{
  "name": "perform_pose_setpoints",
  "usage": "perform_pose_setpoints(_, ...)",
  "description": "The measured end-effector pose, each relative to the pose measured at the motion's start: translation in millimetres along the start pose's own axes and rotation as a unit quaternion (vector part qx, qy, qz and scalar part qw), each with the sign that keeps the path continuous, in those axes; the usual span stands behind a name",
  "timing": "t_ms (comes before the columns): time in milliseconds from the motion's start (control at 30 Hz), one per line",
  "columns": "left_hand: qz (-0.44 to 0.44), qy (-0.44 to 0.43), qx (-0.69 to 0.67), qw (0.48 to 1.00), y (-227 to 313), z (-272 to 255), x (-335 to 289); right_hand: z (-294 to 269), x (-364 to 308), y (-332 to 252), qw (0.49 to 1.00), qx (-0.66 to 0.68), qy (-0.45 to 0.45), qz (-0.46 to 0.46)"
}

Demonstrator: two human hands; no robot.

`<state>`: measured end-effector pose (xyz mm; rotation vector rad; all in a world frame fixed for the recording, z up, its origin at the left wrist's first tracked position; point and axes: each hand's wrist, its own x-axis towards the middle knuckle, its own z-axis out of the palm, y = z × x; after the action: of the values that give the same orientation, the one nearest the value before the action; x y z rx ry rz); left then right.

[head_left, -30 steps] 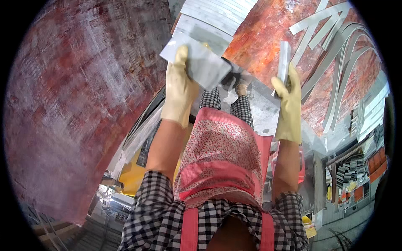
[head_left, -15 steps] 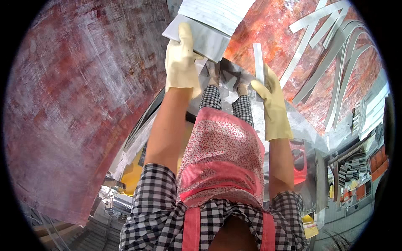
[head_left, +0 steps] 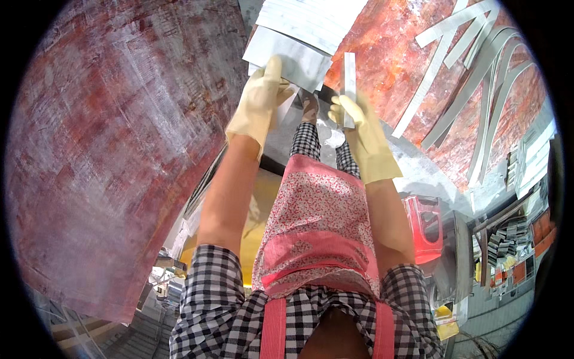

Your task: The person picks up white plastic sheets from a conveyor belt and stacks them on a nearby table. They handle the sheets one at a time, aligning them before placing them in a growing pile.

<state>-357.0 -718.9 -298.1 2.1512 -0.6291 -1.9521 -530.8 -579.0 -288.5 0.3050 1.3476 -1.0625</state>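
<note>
Cream rubber gloves cover both hands. My left hand [head_left: 258, 103] is closed at the near edge of a thin white-grey marbled tile [head_left: 287, 57], its thumb over the top face and its other fingers curled below. The tile lies against a stack of white, finely lined sheets [head_left: 314, 21] at the top of the view. My right hand [head_left: 359, 131] pinches the lower end of a narrow pale strip [head_left: 350, 75], which stands out past the fingers, to the right of the tile and apart from it.
A red-stained, paint-smeared tabletop [head_left: 382, 54] on the right carries several long pale strips [head_left: 472, 78], some curved in loops. Another dark red, streaked surface [head_left: 119, 131] fills the left. Below my right forearm is a pinkish-red plastic container [head_left: 427, 230].
My right hand has moved left with the strip, closer to the tile. The tile has shifted slightly right, and my left hand sits a little lower on it.
</note>
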Motion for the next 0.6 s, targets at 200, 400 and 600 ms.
perform_pose_setpoints(200, 0.068, 0.028, -0.254, 0.964, -30, 28, -26, 3, -3, -12, 0.998, -0.031, -0.043, -0.022)
perform_pose_setpoints(400, 0.072, 0.005, -0.165, 0.984, -26, 10, -29, 4, 4, -14, 0.999, 0.012, -0.03, 0.005)
perform_pose_setpoints(600, -0.052, 0.022, -0.184, 0.981, -22, -23, -46, 5, -4, -14, 0.998, -0.056, -0.027, -0.031)
